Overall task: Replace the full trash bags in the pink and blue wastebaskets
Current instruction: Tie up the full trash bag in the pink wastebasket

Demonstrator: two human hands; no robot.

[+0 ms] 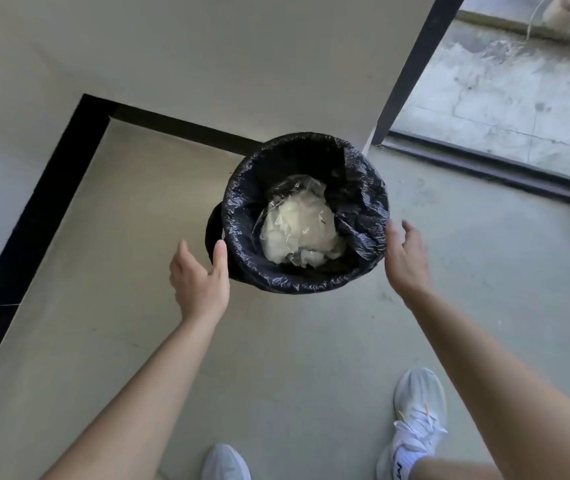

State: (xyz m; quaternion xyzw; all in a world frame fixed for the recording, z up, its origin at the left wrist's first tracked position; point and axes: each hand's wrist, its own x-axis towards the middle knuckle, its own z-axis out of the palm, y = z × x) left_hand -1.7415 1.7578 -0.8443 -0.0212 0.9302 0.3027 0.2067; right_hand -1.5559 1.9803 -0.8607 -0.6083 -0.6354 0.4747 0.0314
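Fingers (220, 252) of left hand (200, 282) and right hand (406, 261) spread empty beside the bag (356, 188) in the basket (211, 230) on the floor (276, 358): thin, light, slippery, probably best gathered at its rim.

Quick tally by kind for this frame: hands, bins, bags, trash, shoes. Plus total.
hands: 2 (left hand, right hand)
wastebasket: 1
black trash bag: 1
wad of clear plastic and white paper: 1
white sneakers: 2 ()
total: 7
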